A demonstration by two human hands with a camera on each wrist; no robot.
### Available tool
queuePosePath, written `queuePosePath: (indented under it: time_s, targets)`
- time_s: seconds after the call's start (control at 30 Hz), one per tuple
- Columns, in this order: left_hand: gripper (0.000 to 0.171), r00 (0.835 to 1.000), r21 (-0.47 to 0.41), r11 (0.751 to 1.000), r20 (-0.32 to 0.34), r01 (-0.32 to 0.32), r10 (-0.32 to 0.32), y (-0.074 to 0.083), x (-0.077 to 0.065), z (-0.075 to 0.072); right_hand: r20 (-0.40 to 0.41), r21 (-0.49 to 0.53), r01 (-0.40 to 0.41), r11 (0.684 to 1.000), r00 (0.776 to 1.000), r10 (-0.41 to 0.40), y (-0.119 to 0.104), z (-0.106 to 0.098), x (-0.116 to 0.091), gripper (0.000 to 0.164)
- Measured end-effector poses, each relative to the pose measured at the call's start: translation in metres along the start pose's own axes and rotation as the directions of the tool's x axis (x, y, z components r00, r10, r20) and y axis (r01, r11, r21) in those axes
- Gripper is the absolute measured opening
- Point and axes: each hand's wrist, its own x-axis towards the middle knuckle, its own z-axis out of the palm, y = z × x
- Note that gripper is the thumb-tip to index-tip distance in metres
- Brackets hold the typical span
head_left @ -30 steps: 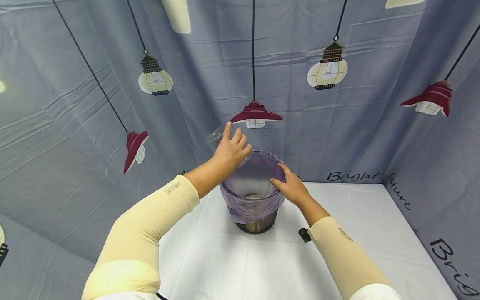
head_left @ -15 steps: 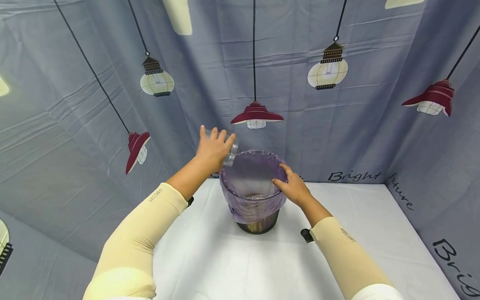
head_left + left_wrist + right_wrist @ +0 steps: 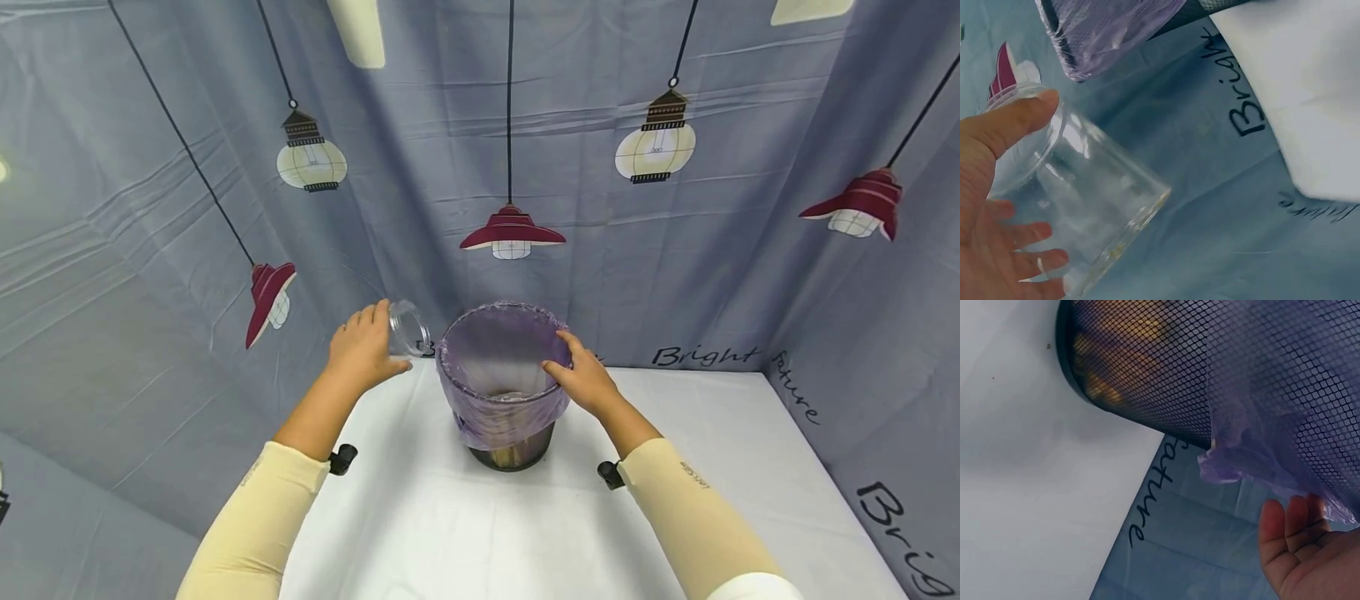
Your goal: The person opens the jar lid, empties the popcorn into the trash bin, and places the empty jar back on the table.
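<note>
My left hand (image 3: 360, 348) grips a clear plastic jar (image 3: 408, 327), tipped on its side, just left of a bin and apart from it. Seen from the left wrist, the thumb lies by the jar's round rim and the other fingers sit behind its wall (image 3: 1097, 200); yellowish specks cling along its far end. The dark mesh trash bin (image 3: 517, 454) stands upright, lined with a purple plastic bag (image 3: 495, 423) folded over the rim. On the bin's right rim my right hand (image 3: 588, 379) holds on, thumb inside, fingers outside. Yellowish contents (image 3: 1138, 337) show through the mesh.
A white-covered table (image 3: 480, 533) carries the bin near its back edge. Behind and beside it hangs a grey-blue curtain (image 3: 577, 283) printed with lamps and lettering. A small black camera (image 3: 343, 459) is worn on the left wrist, another (image 3: 611, 474) on the right.
My left hand has carried the jar from above the bin's left rim to the left and down, away from the bin. The right hand and bin have stayed in place.
</note>
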Motion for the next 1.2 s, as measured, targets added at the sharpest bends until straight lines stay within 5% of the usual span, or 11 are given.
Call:
queuePosePath:
  time_s: [0.13, 0.3, 0.43, 0.57, 0.9, 1.03, 1.2]
  targets:
    - [0.111, 0.999, -0.165, 0.985, -0.013, 0.050, -0.053, -0.019, -0.032, 0.029, -0.003, -0.004, 0.003, 1.000, 1.000, -0.003, 0.000, 0.000, 0.000, 0.076]
    - [0.109, 0.988, -0.324, 0.935, -0.011, 0.142, -0.154, -0.029, -0.082, 0.087, 0.000, -0.012, 0.006, 1.000, 1.000, -0.006, -0.001, 0.001, 0.001, 0.074]
    - [0.115, 0.966, -0.456, 0.854, 0.069, 0.251, -0.248, -0.017, -0.123, 0.132, 0.006, -0.017, 0.000, 1.000, 1.000, 0.000, 0.000, 0.002, 0.001, 0.073]
    - [0.121, 0.956, -0.557, 0.779, 0.123, 0.288, -0.266, 0.005, -0.155, 0.163, 0.011, -0.004, -0.003, 1.000, 1.000, 0.003, -0.001, 0.001, 0.000, 0.075]
    - [0.115, 0.975, -0.748, 0.636, 0.221, 0.190, -0.030, 0.072, -0.206, 0.202, -0.007, -0.006, 0.009, 1.000, 1.000, -0.009, -0.002, -0.001, 0.000, 0.071]
    - [0.113, 0.975, -0.802, 0.581, 0.214, 0.138, 0.064, 0.094, -0.211, 0.214, -0.009, -0.014, 0.014, 1.000, 1.000, -0.014, -0.002, -0.002, 0.000, 0.074]
    - [0.112, 0.973, -0.835, 0.545, 0.179, 0.070, 0.149, 0.118, -0.206, 0.222, -0.010, -0.013, 0.008, 1.000, 1.000, -0.008, -0.001, -0.001, 0.000, 0.075]
